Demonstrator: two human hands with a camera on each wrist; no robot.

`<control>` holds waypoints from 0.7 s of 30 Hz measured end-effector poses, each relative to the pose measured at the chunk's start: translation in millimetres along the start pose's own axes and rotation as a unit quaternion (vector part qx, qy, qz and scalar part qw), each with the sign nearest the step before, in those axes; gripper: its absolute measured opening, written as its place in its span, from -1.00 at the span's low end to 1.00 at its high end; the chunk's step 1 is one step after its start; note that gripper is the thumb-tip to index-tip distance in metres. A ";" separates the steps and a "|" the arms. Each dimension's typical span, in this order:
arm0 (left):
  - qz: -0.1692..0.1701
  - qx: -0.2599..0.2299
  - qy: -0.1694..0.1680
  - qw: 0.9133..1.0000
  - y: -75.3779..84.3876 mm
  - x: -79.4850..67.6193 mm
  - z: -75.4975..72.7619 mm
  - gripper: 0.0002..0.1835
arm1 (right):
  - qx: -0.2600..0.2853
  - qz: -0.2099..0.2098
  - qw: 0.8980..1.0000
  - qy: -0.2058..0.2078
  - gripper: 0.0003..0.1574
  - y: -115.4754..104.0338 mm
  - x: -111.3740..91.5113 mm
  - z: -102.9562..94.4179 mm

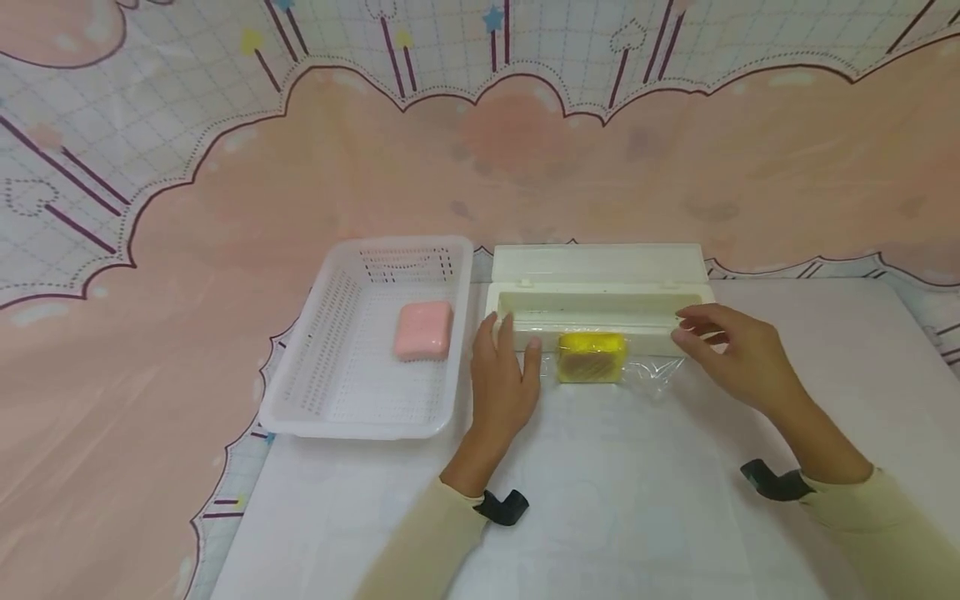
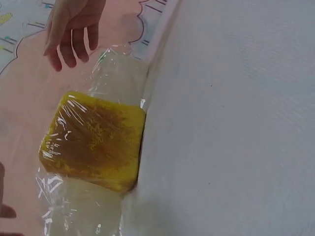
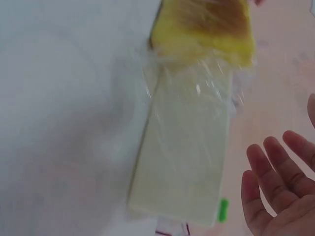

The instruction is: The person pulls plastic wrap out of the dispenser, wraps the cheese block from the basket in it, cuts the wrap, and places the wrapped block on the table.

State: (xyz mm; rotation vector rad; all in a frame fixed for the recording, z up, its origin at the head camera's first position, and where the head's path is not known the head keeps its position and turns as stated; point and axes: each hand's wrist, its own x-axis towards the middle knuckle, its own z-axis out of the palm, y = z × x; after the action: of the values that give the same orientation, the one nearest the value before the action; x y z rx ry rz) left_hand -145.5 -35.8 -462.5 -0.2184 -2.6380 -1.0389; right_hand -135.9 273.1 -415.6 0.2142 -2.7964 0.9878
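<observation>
A long cream-white box (image 1: 600,288) lies with its hinged lid (image 1: 600,264) raised at the back, like a cling film dispenser. Against its front wall stands a yellow block with a brown face (image 1: 591,365), resembling a sponge cake. Clear plastic film (image 1: 654,375) covers the block and spreads out on both sides; its gloss shows in the left wrist view. My left hand (image 1: 504,379) is at the box's left end, fingers extended over the front edge. At the right end, my right hand (image 1: 738,354) has its fingertips close to the edge; the right wrist view shows these fingers (image 3: 280,177) relaxed and spread.
Left of the box stands a white perforated plastic basket (image 1: 300,392) holding a pink rounded block (image 1: 423,331). A white sheet (image 1: 600,500) covers the table. Patterned pink cloth (image 1: 405,183) hangs behind and to the left.
</observation>
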 end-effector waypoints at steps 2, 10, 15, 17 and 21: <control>0.064 0.070 0.012 0.995 6.1 -1.5 -1.4 -0.47 | 0.006 -0.010 1.000 -0.014 -0.48 -5.1 -1.5 10.3; 0.180 0.061 -0.058 0.980 8.0 7.0 8.9 -0.62 | 0.037 -0.026 0.998 -0.042 -0.43 -11.7 -0.1 48.8; 0.150 -0.023 -0.081 0.985 4.3 13.7 17.4 -0.65 | 0.057 -0.052 0.997 -0.029 -0.47 -10.7 2.9 66.9; 0.133 -0.058 -0.087 0.986 3.5 15.2 19.3 -0.67 | 0.069 -0.062 0.996 -0.016 -0.50 -9.6 4.0 72.1; 0.100 -0.131 -0.098 0.981 1.6 16.9 22.7 -0.69 | 0.084 -0.069 0.994 0.004 -0.56 -7.7 5.1 78.4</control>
State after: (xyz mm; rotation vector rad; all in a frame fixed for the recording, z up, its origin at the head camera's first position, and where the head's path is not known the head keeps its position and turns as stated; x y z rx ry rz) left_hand -166.1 -18.5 -471.7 -0.6603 -2.5690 -1.3528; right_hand -148.0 217.2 -470.0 0.4190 -2.6483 1.1871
